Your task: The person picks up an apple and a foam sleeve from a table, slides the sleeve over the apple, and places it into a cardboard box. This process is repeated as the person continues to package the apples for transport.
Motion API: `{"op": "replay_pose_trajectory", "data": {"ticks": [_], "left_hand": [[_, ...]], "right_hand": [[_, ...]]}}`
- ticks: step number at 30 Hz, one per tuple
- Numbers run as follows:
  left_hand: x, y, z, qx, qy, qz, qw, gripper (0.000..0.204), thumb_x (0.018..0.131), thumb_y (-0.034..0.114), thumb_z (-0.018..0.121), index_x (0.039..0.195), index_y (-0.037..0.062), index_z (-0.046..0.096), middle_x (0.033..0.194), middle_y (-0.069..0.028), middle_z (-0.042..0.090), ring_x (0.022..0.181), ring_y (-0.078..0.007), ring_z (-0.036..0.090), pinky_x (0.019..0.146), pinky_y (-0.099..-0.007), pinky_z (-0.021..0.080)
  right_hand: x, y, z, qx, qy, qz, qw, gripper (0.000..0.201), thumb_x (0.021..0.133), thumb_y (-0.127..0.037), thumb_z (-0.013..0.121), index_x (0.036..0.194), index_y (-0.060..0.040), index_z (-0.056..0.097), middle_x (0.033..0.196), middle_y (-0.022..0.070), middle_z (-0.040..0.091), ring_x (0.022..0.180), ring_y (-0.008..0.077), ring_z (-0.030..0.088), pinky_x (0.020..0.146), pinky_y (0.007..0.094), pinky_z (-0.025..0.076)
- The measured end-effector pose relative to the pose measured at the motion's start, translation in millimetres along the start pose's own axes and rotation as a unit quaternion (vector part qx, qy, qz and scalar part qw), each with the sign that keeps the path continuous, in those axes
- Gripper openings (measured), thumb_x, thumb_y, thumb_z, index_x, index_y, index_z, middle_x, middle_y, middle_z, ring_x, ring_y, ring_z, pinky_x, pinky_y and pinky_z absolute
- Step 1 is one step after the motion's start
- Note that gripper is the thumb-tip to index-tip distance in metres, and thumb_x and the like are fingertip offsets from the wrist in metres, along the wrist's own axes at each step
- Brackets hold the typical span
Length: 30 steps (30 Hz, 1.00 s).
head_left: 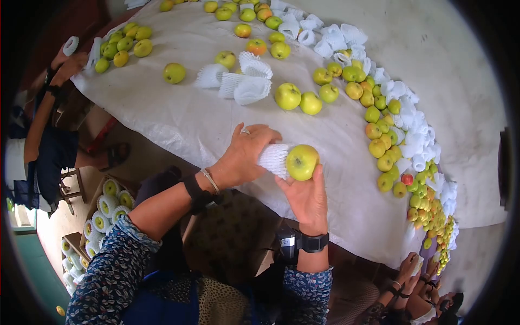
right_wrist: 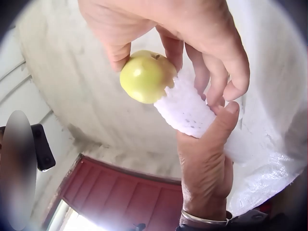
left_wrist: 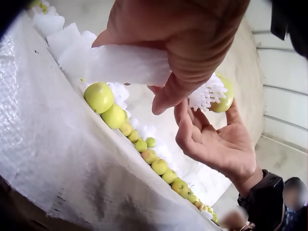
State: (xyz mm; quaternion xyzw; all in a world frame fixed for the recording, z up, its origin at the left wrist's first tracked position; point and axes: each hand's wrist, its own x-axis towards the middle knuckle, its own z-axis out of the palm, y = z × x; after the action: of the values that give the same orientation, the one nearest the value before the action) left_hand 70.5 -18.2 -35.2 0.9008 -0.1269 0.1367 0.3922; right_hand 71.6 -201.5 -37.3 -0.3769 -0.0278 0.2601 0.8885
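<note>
My right hand (head_left: 307,203) holds a yellow-green apple (head_left: 301,164) between thumb and fingers, above the near edge of the covered table. A white foam net sleeve (head_left: 274,159) is gripped by my left hand (head_left: 245,154); its open end laps over one side of the apple. The right wrist view shows most of the apple (right_wrist: 147,77) bare, its stem end up, with the sleeve's jagged rim (right_wrist: 185,103) against it. In the left wrist view, more white foam (left_wrist: 130,65) sticks out from the other side of my left hand.
Loose apples (head_left: 287,96) and foam sleeves (head_left: 252,89) lie on the white table cover (head_left: 146,103). A long row of apples (head_left: 384,146) and sleeves lines the far side. Boxes of sleeved apples (head_left: 100,221) stand lower left. Other people's hands (head_left: 70,66) work at both ends.
</note>
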Motion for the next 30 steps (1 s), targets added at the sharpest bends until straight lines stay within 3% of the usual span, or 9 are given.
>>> {"op": "replay_pose_trajectory", "data": {"ticks": [4,6,8,11,14,23,26,29,30], "left_hand": [[1.3,15.0,-10.5,0.012,0.121,0.067,0.99,0.055,0.065,0.019,0.075,0.113,0.0105,0.05,0.103,-0.0069,0.059,0.101,-0.0257,0.054,0.099,-0.0461,0.03],[-0.6,12.1,-8.7,-0.071,0.133,0.038,0.988,0.054,0.066,0.02,0.075,0.113,0.0088,0.05,0.1,-0.0064,0.059,0.095,-0.0218,0.055,0.093,-0.0396,0.036],[-7.2,-1.1,0.7,-0.239,0.106,-0.057,0.964,0.05,0.068,0.02,0.075,0.11,0.0068,0.05,0.094,-0.0054,0.058,0.089,-0.0171,0.055,0.085,-0.0323,0.042],[-7.3,5.5,4.6,-0.287,0.063,-0.071,0.953,0.043,0.072,0.018,0.072,0.107,0.0042,0.051,0.088,-0.0032,0.056,0.081,-0.012,0.052,0.074,-0.025,0.043],[-4.2,10.5,5.7,-0.229,0.071,-0.084,0.967,0.039,0.073,0.015,0.069,0.106,0.0044,0.052,0.088,-0.0029,0.055,0.08,-0.0112,0.052,0.074,-0.0258,0.044],[-4.4,-14.6,11.2,-0.232,0.052,-0.055,0.97,0.031,0.078,0.014,0.064,0.105,0.0016,0.054,0.09,-0.0043,0.055,0.071,-0.009,0.053,0.06,-0.0238,0.045],[-8.8,-4.9,1.3,-0.257,0.033,-0.085,0.962,0.031,0.078,0.014,0.064,0.104,0.001,0.054,0.09,-0.004,0.056,0.076,-0.0101,0.054,0.065,-0.0239,0.044],[-10.6,0.3,-10.1,-0.217,0.069,0.015,0.974,0.035,0.075,0.011,0.063,0.108,0.0032,0.055,0.098,-0.0041,0.057,0.089,-0.0127,0.051,0.08,-0.0271,0.04],[-7.6,-5.2,-15.1,-0.159,0.097,0.056,0.981,0.047,0.071,0.01,0.063,0.116,0.004,0.051,0.104,-0.0056,0.057,0.096,-0.0157,0.052,0.083,-0.0296,0.04]], "right_hand": [[3.0,-0.6,-5.6,-0.046,0.051,-0.078,0.995,0.051,0.086,-0.04,0.059,0.126,-0.0137,0.045,0.127,0.004,0.048,0.116,0.02,0.044,0.094,0.0407,0.035],[6.0,-0.6,-6.8,-0.049,0.067,-0.096,0.992,0.047,0.085,-0.035,0.062,0.124,-0.0133,0.047,0.124,0.0036,0.05,0.114,0.0187,0.045,0.093,0.0389,0.036],[9.0,1.4,-1.2,-0.021,0.055,-0.104,0.993,0.044,0.084,-0.024,0.064,0.123,-0.0101,0.048,0.12,0.003,0.053,0.111,0.0173,0.048,0.095,0.038,0.037],[11.2,3.3,7.2,-0.02,0.039,-0.116,0.992,0.041,0.084,-0.014,0.064,0.121,-0.005,0.049,0.119,0.005,0.054,0.108,0.0176,0.051,0.095,0.0372,0.038],[15.7,4.9,10.9,-0.081,0.059,-0.146,0.984,0.043,0.083,-0.007,0.062,0.122,0.0005,0.046,0.118,0.0091,0.053,0.106,0.0198,0.053,0.093,0.0364,0.041],[21.0,11.3,19.1,-0.137,0.027,-0.136,0.981,0.038,0.08,-0.003,0.065,0.114,-0.0005,0.048,0.111,0.0093,0.055,0.103,0.016,0.053,0.091,0.034,0.042],[19.3,8.7,13.7,-0.11,0.019,-0.116,0.987,0.036,0.083,-0.009,0.062,0.115,-0.0019,0.048,0.112,0.0084,0.055,0.103,0.0159,0.053,0.09,0.0338,0.043],[20.2,6.2,16.5,-0.017,0.058,-0.12,0.991,0.034,0.09,-0.026,0.048,0.117,-0.0059,0.049,0.112,0.0047,0.057,0.101,0.0174,0.055,0.083,0.0317,0.045],[19.6,2.2,14.8,0.028,0.056,-0.104,0.993,0.041,0.091,-0.032,0.044,0.122,-0.0054,0.046,0.118,0.0072,0.055,0.109,0.0217,0.053,0.087,0.0375,0.044]]}}
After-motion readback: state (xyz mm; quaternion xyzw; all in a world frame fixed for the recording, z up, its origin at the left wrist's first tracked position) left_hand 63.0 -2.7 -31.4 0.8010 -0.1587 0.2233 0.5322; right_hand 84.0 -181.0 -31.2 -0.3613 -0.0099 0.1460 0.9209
